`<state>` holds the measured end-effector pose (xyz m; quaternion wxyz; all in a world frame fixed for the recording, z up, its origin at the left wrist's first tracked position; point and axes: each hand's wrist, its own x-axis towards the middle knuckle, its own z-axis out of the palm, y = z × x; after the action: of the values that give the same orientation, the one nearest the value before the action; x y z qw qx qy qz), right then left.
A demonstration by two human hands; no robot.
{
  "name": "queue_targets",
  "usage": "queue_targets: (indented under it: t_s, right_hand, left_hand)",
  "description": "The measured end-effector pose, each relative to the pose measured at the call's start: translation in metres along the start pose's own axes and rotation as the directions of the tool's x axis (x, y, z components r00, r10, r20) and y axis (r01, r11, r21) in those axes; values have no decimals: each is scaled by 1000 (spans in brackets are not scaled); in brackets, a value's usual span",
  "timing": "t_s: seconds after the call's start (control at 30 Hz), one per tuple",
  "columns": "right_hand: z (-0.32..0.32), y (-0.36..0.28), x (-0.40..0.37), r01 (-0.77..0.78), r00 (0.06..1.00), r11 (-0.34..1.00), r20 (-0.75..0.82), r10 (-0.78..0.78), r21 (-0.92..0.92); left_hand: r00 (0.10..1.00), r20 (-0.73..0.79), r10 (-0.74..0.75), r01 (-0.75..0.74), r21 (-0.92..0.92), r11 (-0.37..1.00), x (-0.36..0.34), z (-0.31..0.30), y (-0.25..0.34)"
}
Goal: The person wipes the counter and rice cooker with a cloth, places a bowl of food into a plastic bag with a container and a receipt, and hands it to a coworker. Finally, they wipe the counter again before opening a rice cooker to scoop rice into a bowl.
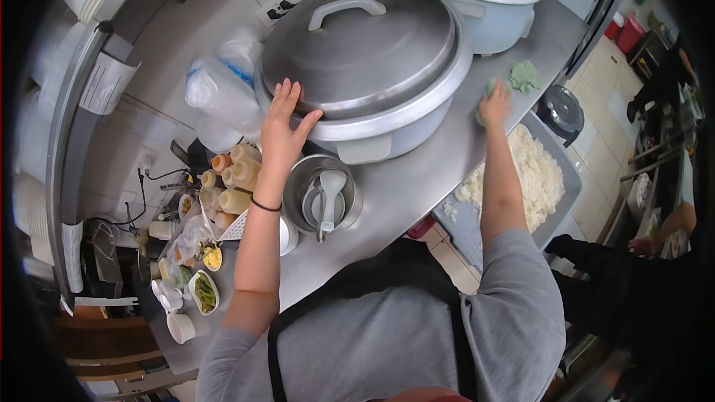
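Observation:
My left hand (287,117) rests on the near left rim of a large rice cooker (439,115), fingers stretched and thumb apart. The cooker's domed metal lid (365,52) is on. Past its right side, my right hand (494,108) presses a green cloth (480,117) onto the steel counter (439,171); the hand covers most of the cloth and is slightly blurred. Another green cloth (525,77) lies crumpled just beyond it. Below my right forearm, a grey tub (572,182) holds a heap of cooked rice (532,171).
A second lidded cooker (484,18) stands behind. Near my left forearm are a metal pot (294,186) with a white rice paddle (331,190) and a basket of squeeze bottles (242,171). A black-lidded bin (562,112) is on the floor; another person's hand (644,246) shows at right.

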<state>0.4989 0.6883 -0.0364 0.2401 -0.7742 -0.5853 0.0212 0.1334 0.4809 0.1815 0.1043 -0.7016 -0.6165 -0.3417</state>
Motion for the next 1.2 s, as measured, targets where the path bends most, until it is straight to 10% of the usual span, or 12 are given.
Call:
queue_targets:
  t_s: [0.27, 0.47, 0.63, 0.9, 0.97, 1.03, 1.1, 1.17, 1.2]
  right_hand:
    - [81, 0, 75, -135, 991, 964, -45, 128, -228]
    - [96, -18, 91, 395, 914, 906, 38, -405, 155]
    - [81, -14, 76, -16, 955, 520, 168, -246, 854]
    - [58, -26, 41, 8, 981, 386, 68, -181, 923]
    - [48, -22, 45, -180, 929, 288, 259, -266, 940]
    - [45, -14, 57, -180, 981, 348, 196, -9, 920]
    - [51, 4, 81, 109, 976, 670, -205, 66, 734]
    - [38, 9, 84, -92, 982, 980, -144, 119, 177]
    - [45, 7, 85, -78, 985, 980, -140, 105, 186]
  left_hand:
    - [995, 65, -72, 73, -14, 997, 2, 3, 11]
    - [985, 131, -115, 123, -57, 991, 3, 7, 16]
    - [985, 156, -80, 91, -64, 994, 2, 10, 12]
    - [982, 174, -75, 80, -26, 996, 0, 11, 14]
    - [982, 172, -74, 80, -27, 996, 0, 12, 13]
    - [982, 174, -79, 87, -41, 995, 0, 11, 11]
    - [981, 177, -78, 85, -33, 996, -1, 11, 10]
    - [981, 176, -84, 89, -20, 996, -1, 9, 9]
    - [981, 180, -76, 82, -28, 996, -1, 9, 8]
